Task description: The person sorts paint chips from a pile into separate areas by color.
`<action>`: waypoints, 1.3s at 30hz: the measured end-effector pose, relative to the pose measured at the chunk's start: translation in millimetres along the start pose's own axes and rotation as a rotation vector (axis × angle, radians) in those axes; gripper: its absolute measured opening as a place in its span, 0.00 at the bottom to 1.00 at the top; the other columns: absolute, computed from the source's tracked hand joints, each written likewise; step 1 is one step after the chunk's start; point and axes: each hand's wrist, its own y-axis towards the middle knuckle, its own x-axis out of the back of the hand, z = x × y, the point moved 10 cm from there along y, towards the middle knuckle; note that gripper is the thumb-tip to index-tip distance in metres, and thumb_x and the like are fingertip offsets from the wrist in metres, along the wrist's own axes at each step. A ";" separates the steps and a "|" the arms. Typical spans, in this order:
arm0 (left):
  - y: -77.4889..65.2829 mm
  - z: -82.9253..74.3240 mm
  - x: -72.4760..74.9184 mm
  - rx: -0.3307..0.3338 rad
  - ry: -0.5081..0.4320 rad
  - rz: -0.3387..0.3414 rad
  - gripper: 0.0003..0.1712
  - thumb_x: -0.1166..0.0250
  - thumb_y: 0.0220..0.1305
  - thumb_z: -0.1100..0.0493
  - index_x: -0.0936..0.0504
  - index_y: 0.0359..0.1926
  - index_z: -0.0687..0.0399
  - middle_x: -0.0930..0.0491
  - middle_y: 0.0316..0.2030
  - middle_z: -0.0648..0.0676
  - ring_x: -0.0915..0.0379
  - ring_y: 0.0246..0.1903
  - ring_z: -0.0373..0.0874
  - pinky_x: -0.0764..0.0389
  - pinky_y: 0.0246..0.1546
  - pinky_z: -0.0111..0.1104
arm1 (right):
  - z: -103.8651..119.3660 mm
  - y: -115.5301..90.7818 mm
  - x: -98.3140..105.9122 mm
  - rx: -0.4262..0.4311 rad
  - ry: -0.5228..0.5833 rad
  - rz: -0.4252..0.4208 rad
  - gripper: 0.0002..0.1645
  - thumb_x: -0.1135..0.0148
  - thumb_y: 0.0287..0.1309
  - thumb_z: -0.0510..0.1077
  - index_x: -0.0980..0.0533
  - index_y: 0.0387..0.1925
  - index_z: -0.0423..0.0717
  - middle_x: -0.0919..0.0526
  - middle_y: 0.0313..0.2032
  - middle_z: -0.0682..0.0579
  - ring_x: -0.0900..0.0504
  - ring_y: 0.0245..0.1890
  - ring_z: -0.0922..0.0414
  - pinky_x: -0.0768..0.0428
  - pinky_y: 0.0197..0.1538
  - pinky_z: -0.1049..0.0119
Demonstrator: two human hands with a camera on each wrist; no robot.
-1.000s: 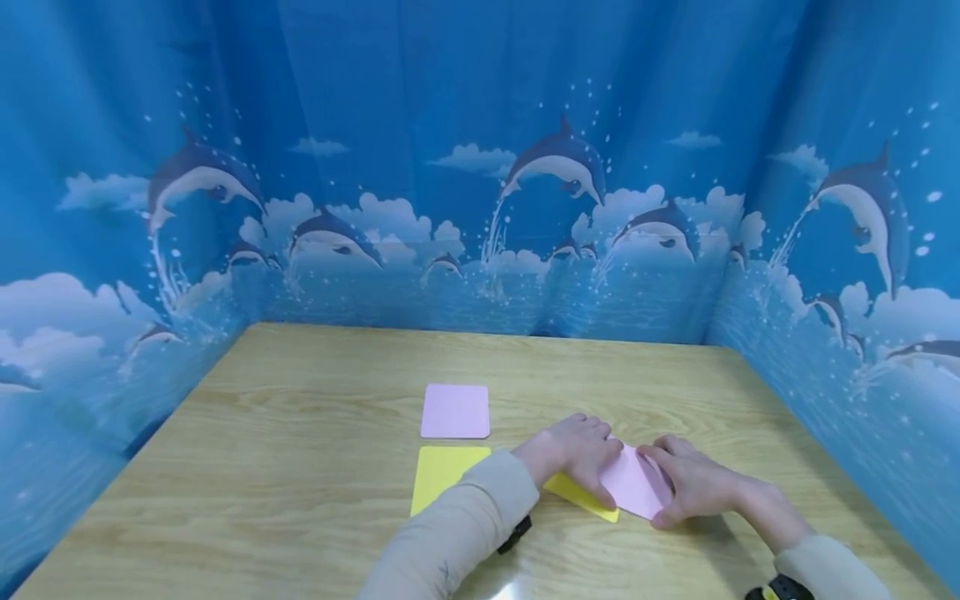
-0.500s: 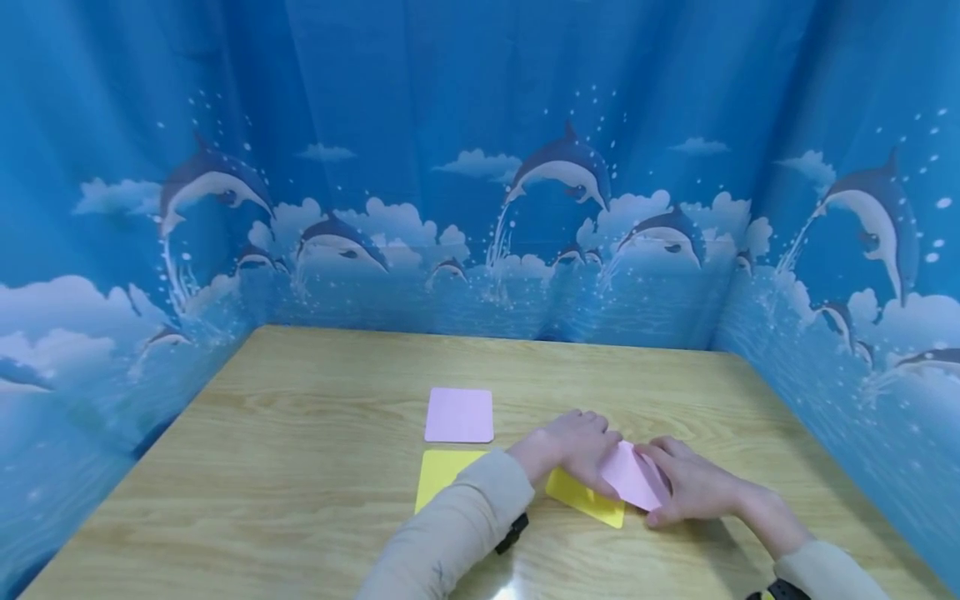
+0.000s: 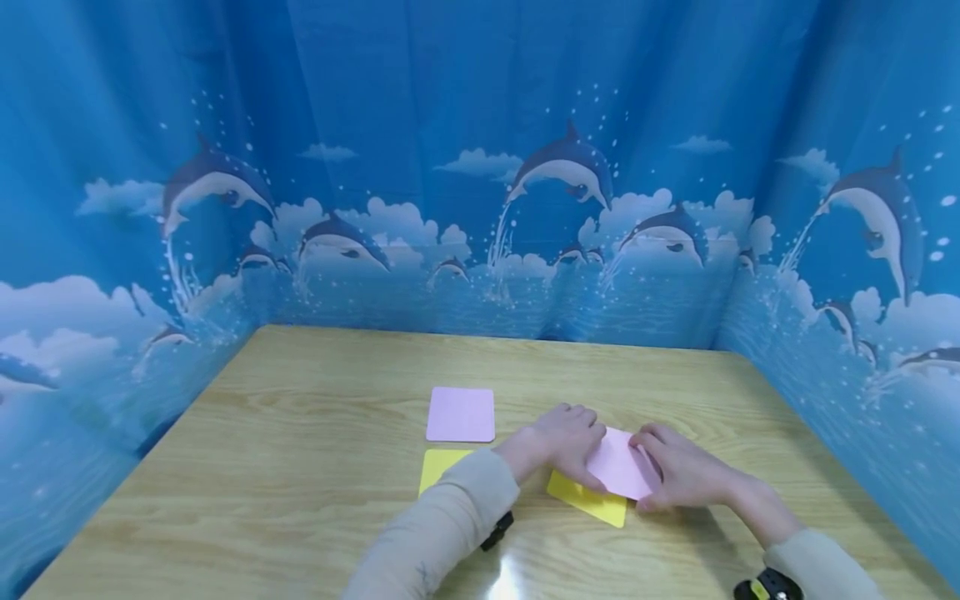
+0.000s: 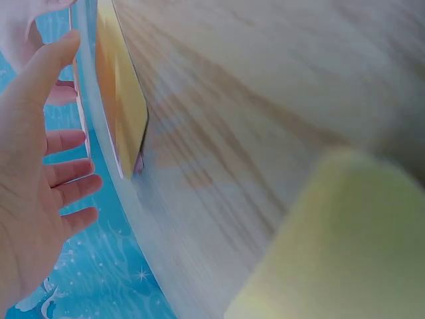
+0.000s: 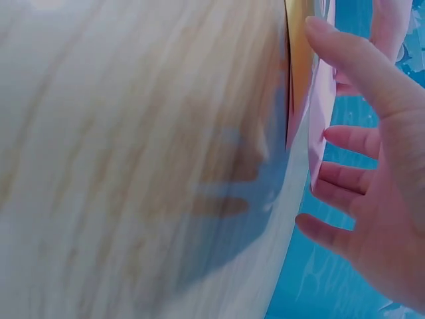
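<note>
A pink square card with rounded corners (image 3: 621,464) is held by both hands above a yellow card (image 3: 588,502). My left hand (image 3: 564,443) pinches its left side, thumb toward the near edge and fingers along the far edge. On the opposite side my right hand (image 3: 686,471) grips the same card between thumb and fingers. In the left wrist view the pink card (image 4: 82,109) shows edge-on, raised off the yellow card (image 4: 121,93). The right wrist view also has the pink card (image 5: 321,116) edge-on, tilted beside the fingers. My left palm partly hides the cards in the head view.
Another pink card (image 3: 461,414) lies flat left of the hands. Just nearer is a second yellow card (image 3: 441,467), partly covered by the left sleeve (image 3: 431,521). The wooden table (image 3: 315,417) is enclosed by a blue dolphin-print curtain (image 3: 405,167).
Both hands have shifted slightly left with the pink card between them, and more of its face now shows. The flat pink card and the yellow cards stay in place.
</note>
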 end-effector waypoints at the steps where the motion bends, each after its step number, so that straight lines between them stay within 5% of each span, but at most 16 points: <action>1: -1.3 1.5 0.1 0.002 0.009 0.000 0.47 0.47 0.47 0.20 0.30 0.59 0.45 0.29 0.52 0.45 0.35 0.52 0.37 0.34 0.57 0.32 | 1.7 1.9 0.9 0.008 -0.003 -0.003 0.47 0.27 0.32 0.66 0.29 0.49 0.39 0.29 0.47 0.44 0.28 0.44 0.52 0.25 0.43 0.56; 16: -23.2 36.9 -1.9 0.059 0.012 0.024 0.48 0.48 0.48 0.20 0.31 0.59 0.49 0.30 0.52 0.49 0.36 0.52 0.41 0.35 0.58 0.36 | 20.6 37.1 1.7 0.014 -0.039 0.009 0.42 0.26 0.34 0.63 0.27 0.47 0.43 0.28 0.51 0.41 0.28 0.50 0.47 0.26 0.51 0.50; 39: -89.4 91.5 8.6 0.157 -0.059 -0.037 0.43 0.42 0.48 0.24 0.28 0.50 0.53 0.29 0.50 0.53 0.34 0.49 0.45 0.31 0.55 0.39 | 71.3 96.6 3.8 0.161 -0.011 -0.036 0.41 0.25 0.34 0.60 0.28 0.48 0.42 0.30 0.53 0.41 0.30 0.51 0.48 0.28 0.51 0.54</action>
